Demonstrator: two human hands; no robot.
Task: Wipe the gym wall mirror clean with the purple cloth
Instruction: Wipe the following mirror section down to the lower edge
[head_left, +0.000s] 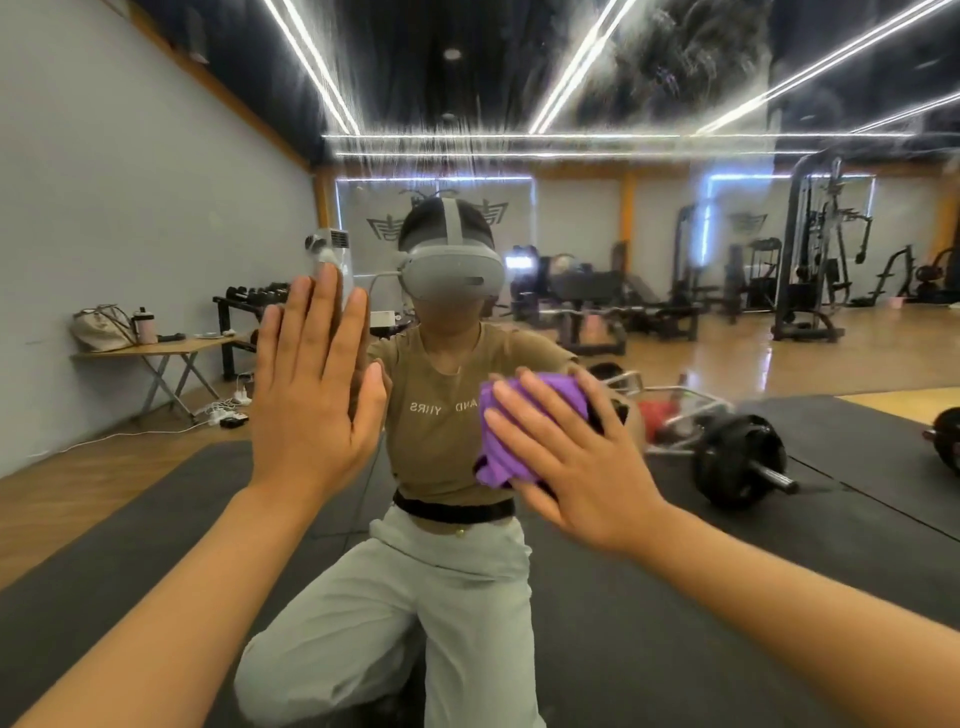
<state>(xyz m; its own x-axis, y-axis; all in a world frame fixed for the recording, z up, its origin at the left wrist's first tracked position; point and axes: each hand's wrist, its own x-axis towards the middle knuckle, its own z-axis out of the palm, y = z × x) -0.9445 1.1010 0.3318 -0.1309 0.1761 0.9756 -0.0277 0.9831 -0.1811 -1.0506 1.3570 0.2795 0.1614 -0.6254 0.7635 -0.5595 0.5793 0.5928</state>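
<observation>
Mirror (675, 78) fills the whole head view; smeared streaks and a cloudy patch show across its upper part, above and to the right of both hands.

Head view: purple cloth (511, 415) lies bunched under the right hand (566, 457), pinned flat to the glass at chest height. Right-hand fingers are straight and spread over the cloth, pressing rather than curled round it. Left hand (311, 395) is flat on the bare glass, fingers straight and together, holding nothing; it looks like a brace. It sits left of the cloth and slightly higher.

Judgement: wiping in progress, much left. Dirty zone lies up and right of the cloth, so the right hand is the nearer one, and the next stroke should carry the cloth upward along the glass.

Reflection shows the person kneeling on a dark mat (779, 597).
</observation>
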